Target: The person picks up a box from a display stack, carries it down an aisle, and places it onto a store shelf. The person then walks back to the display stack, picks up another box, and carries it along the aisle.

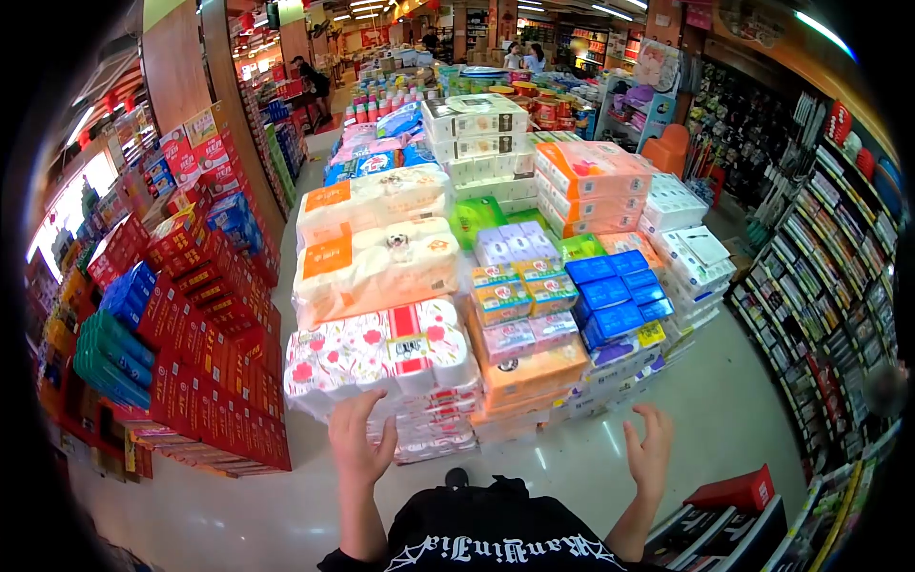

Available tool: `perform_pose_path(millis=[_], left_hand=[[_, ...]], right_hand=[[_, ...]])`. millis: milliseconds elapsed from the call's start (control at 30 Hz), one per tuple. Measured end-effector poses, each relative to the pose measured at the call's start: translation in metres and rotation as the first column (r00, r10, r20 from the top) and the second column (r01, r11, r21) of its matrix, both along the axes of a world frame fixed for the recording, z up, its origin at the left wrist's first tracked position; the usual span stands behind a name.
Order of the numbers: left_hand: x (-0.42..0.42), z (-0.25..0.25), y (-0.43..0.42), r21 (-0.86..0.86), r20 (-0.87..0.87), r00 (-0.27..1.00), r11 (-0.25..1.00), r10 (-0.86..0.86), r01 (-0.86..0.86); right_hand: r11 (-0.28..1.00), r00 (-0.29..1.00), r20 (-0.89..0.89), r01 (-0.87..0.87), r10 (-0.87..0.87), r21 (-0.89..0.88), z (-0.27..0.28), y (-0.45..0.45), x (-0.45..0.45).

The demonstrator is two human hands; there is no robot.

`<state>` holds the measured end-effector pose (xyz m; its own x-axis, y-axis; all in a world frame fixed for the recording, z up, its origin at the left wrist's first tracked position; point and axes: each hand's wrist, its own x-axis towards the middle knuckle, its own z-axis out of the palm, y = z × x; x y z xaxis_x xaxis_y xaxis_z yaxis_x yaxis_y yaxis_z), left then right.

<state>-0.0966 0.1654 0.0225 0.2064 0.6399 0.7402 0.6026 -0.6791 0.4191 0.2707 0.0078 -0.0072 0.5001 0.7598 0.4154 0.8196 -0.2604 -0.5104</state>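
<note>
My left hand (359, 443) is raised with fingers apart and nothing in it, nearest to a floral pack of toilet rolls (381, 353) on the front left of a large stack. Whether its fingertips touch the pack I cannot tell. My right hand (650, 450) hovers over the floor with fingers curved, apart and unfilled. Beyond it lie blue tissue packs (610, 296) and an orange tissue bundle (534, 370). Small orange and green tissue packs (500, 296) sit on pink ones in the middle. White and orange roll packs (381, 257) lie behind the floral one.
Red cartons (205, 400) with teal packs (112, 353) are piled on the left. Shelves of small goods (824, 315) line the right side. A red box (732, 489) stands low at right. Tall tissue stacks (477, 124) rise behind, and several people are in the background.
</note>
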Motion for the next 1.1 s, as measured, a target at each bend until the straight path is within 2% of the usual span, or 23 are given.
perform_pose_path(millis=[100, 167, 233, 400, 467, 533, 567, 600, 633, 700, 767, 1033, 1100], left_hand=[[0.02, -0.001, 0.03, -0.087, -0.082, 0.997, 0.996, -0.01, 0.003], [0.041, -0.013, 0.054, -0.149, -0.128, 0.979, 0.979, -0.161, 0.141], [0.064, -0.036, 0.076, -0.291, -0.155, 0.938, 0.922, -0.31, 0.257], [0.131, -0.096, 0.119, -0.38, -0.162, 0.869, 0.842, -0.468, 0.383], [0.153, -0.111, 0.128, -0.403, -0.21, 0.87, 0.851, -0.445, 0.338], [0.171, -0.123, 0.143, -0.424, -0.256, 0.87, 0.858, -0.42, 0.289], [0.179, -0.13, 0.149, -0.412, -0.27, 0.875, 0.869, -0.403, 0.273], [0.186, -0.135, 0.154, -0.402, -0.285, 0.877, 0.879, -0.387, 0.257], [0.191, -0.14, 0.161, -0.317, -0.307, 0.89, 0.918, -0.338, 0.24], [0.198, -0.145, 0.171, -0.357, -0.368, 0.868, 0.913, -0.332, 0.198], [0.205, -0.147, 0.178, -0.43, -0.45, 0.825, 0.893, -0.341, 0.135], [0.203, -0.134, 0.165, -0.376, -0.469, 0.841, 0.923, -0.27, 0.086], [0.199, -0.138, 0.162, -0.412, -0.546, 0.798, 0.911, -0.256, 0.011]], right_hand=[[0.997, 0.996, -0.026, -0.08, 0.079, -0.022, -0.018, 0.038, -0.008], [0.989, 0.987, -0.069, -0.145, 0.142, -0.041, -0.036, 0.062, -0.014], [0.936, 0.936, -0.092, -0.347, 0.341, -0.061, -0.051, 0.096, -0.016], [0.837, 0.846, -0.076, -0.533, 0.528, -0.12, -0.081, 0.185, -0.007], [0.805, 0.815, -0.036, -0.577, 0.578, -0.139, -0.096, 0.22, 0.001], [0.839, 0.826, 0.164, -0.512, 0.54, -0.183, -0.114, 0.247, 0.009], [0.827, 0.8, 0.212, -0.532, 0.561, -0.18, -0.127, 0.262, 0.017], [0.819, 0.792, 0.21, -0.544, 0.573, -0.181, -0.127, 0.267, 0.022], [0.8, 0.773, 0.21, -0.563, 0.598, -0.205, -0.128, 0.274, 0.024], [0.775, 0.724, 0.275, -0.592, 0.632, -0.221, -0.127, 0.285, 0.03], [0.741, 0.691, 0.27, -0.636, 0.671, -0.215, -0.123, 0.29, 0.038], [0.592, 0.53, 0.267, -0.745, 0.805, -0.309, -0.126, 0.296, 0.059], [0.544, 0.491, 0.236, -0.764, 0.839, -0.346, -0.12, 0.295, 0.063]])
